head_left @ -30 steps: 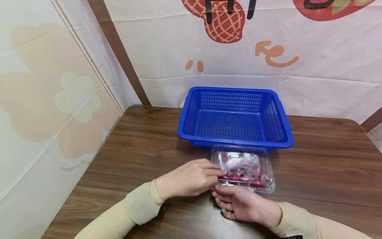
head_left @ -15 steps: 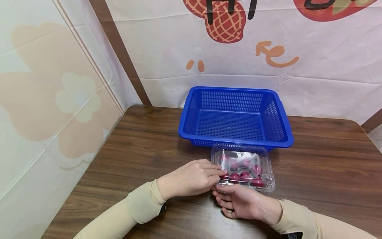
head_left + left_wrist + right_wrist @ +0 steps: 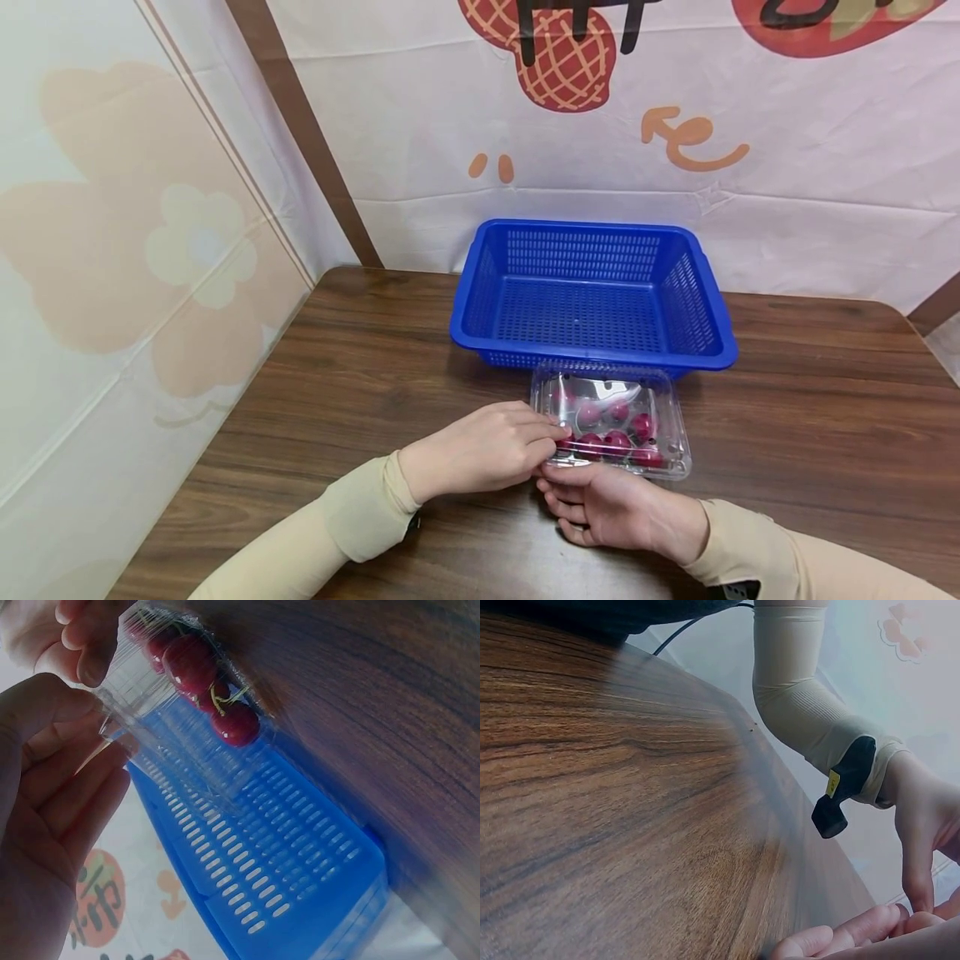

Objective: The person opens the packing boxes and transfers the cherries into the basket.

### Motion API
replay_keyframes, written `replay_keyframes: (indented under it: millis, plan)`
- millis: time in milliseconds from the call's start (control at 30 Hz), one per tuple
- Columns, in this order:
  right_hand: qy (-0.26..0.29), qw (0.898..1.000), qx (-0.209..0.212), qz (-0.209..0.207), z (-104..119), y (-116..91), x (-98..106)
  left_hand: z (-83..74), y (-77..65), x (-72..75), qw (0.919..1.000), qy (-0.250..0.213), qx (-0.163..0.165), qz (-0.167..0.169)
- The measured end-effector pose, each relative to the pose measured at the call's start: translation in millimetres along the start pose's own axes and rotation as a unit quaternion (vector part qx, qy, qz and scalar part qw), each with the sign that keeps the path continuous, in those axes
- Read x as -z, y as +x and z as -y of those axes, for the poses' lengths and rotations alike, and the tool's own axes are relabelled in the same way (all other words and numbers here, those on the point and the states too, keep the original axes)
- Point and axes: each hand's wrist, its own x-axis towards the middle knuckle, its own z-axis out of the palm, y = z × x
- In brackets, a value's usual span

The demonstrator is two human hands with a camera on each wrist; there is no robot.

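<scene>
A clear plastic clamshell box [image 3: 677, 437] with several dark red cherries [image 3: 617, 442] inside lies against the front of the blue basket. My left hand [image 3: 480, 450] holds the box at its near left corner, fingers over the lid and thumb at the edge; the left wrist view shows this hand [image 3: 52, 787] pinching the thin plastic rim. My right hand [image 3: 626, 508], palm turned up, has its thumb along the near rim and its fingers curled below. Its fingertips [image 3: 91, 667] sit by the same corner. Cherry stems show through the side wall [image 3: 142, 686].
The blue slotted basket [image 3: 592, 362] stands behind the box, near the back edge of the brown wooden table [image 3: 360, 358]. A printed cloth [image 3: 420, 108] hangs behind and to the left. A black strapped device [image 3: 851, 776] sits on the left wrist.
The glare on the lid has shifted and shrunk, so the cherries show more clearly. Both hands keep almost the same place at the near left corner.
</scene>
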Motion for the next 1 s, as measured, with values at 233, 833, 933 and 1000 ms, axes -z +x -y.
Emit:
replay_keyframes:
  millis: [233, 833, 933, 1000]
  plan:
    - [-0.002, 1.000, 0.004, 0.000, -0.2, 0.0, -0.4, -0.6, -0.8, -2.1, 0.9998, 0.007, 0.001, -0.019]
    - [-0.001, 1.000, 0.006, 0.000, 0.0, -0.4, -2.0, 0.4, -0.4, -3.1, 0.9998, 0.001, 0.002, -0.022]
    - [-0.003, 1.000, 0.010, 0.005, -1.3, -1.2, -1.4, 0.5, 0.0, -2.9, 0.9997, 0.002, 0.001, -0.023]
    - [-0.006, 1.000, 0.014, 0.011, -2.7, -2.0, -0.9, 0.2, -0.1, -2.6, 0.9997, 0.006, 0.001, -0.026]
